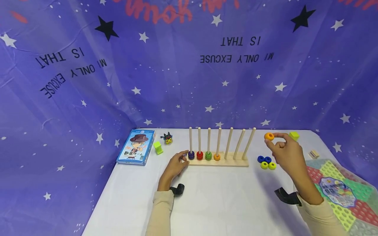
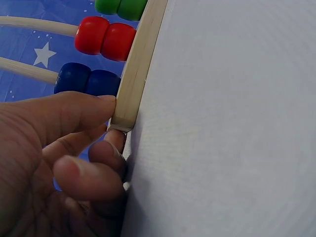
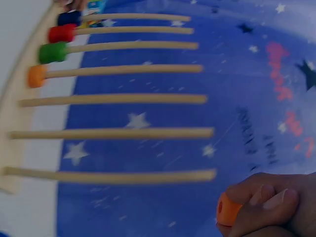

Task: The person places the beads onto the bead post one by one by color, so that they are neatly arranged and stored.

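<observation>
A wooden peg rack (image 1: 218,163) stands on the table, its row of upright pegs bearing two dark blue beads (image 2: 88,79), two red beads (image 2: 105,38), two green beads (image 1: 208,155) and one orange bead (image 1: 217,157). The three pegs at the right end are bare. At the rack's left end, my left hand (image 1: 175,165) grips the base, thumb beside the blue beads and fingers around the end. My right hand (image 1: 287,151) pinches another orange bead (image 1: 269,136) between thumb and forefinger, raised to the right of the last peg.
Two blue beads (image 1: 264,159) and two yellow beads (image 1: 268,165) lie right of the rack. A patterned bag (image 1: 339,190) covers the table's right side. Leftward are a blue box (image 1: 136,147), a green block (image 1: 158,147) and a small figurine (image 1: 168,138). Another green block (image 1: 294,135) is behind my right hand.
</observation>
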`<state>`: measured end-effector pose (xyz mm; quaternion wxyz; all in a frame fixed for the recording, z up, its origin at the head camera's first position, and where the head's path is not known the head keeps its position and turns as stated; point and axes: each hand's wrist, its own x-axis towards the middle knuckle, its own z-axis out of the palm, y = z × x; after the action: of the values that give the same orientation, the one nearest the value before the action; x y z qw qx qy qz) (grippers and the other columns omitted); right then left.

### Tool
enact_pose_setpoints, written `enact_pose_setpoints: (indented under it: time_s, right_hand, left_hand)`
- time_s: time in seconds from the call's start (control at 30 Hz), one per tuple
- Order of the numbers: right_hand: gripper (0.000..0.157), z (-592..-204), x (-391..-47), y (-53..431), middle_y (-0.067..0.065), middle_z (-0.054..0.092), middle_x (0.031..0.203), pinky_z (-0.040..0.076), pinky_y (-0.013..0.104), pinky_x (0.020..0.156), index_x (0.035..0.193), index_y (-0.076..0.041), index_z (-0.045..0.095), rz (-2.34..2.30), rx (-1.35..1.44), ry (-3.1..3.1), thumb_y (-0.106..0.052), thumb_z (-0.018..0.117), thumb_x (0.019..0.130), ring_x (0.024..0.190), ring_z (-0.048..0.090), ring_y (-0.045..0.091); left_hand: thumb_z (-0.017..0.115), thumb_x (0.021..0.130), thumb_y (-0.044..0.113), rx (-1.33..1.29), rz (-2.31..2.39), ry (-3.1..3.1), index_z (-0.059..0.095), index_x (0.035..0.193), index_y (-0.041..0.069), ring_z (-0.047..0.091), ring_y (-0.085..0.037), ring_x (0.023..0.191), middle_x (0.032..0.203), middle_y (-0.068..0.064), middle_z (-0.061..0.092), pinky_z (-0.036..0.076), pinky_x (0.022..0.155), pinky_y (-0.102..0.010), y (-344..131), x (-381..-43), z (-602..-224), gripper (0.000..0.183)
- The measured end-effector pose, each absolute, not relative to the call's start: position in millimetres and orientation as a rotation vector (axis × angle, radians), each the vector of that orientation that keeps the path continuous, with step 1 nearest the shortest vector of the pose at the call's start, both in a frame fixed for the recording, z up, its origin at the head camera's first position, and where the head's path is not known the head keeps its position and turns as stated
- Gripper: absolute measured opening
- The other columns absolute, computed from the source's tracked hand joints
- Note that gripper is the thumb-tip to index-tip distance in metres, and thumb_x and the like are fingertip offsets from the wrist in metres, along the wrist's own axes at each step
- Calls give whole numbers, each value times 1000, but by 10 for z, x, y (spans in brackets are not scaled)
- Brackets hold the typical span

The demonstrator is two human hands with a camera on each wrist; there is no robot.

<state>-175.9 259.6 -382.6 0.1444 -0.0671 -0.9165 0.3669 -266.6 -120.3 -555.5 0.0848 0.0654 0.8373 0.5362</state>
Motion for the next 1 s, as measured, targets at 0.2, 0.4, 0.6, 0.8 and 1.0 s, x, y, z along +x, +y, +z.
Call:
enact_pose_setpoints:
  time_s: [0.2, 0.4, 0.6, 0.8, 1.0]
  right_hand:
    - [69, -3417, -1994, 2198, 8, 55, 62, 36, 30, 34, 132, -5, 49, 1129, 7, -2727, -56, 59, 87, 43, 48, 20]
    - [58, -3361, -2235, 1783, 7, 54, 66, 39, 29, 38, 131, -11, 50, 1183, 152, -2869, -47, 63, 88, 48, 49, 20]
    - [46, -3429, -2353, 1566, 5, 55, 64, 36, 27, 38, 128, -9, 51, 1116, 192, -2888, -31, 65, 91, 50, 49, 19]
    - [44, -3455, -2397, 1499, 4, 53, 61, 34, 26, 37, 127, -8, 52, 1101, 241, -2881, -31, 64, 91, 46, 46, 18]
    - [61, -3498, -2337, 1553, 3, 53, 59, 41, 32, 41, 141, -14, 43, 1118, 285, -2826, -39, 65, 89, 47, 49, 18]
  left_hand:
    - [65, 86, 8, 214, 1600, 2495, 52, 137, 16, 38, -8, 40, 99, -6, 53, 37, 33, -22, -1189, -2671, -5586, 54]
    - [65, 87, 8, 209, 1604, 2489, 53, 137, 18, 39, -9, 40, 98, -5, 53, 37, 33, -22, -1168, -2673, -5567, 53]
    - [64, 88, 8, 222, 1606, 2479, 52, 138, 18, 39, -9, 40, 101, -6, 53, 36, 33, -21, -1147, -2697, -5514, 52]
    - [65, 87, 8, 196, 1605, 2487, 52, 137, 19, 39, -8, 40, 101, -6, 53, 36, 34, -20, -1172, -2707, -5494, 53]
    - [65, 88, 8, 213, 1595, 2490, 52, 138, 16, 39, -9, 42, 99, -7, 53, 39, 33, -23, -1206, -2684, -5523, 53]
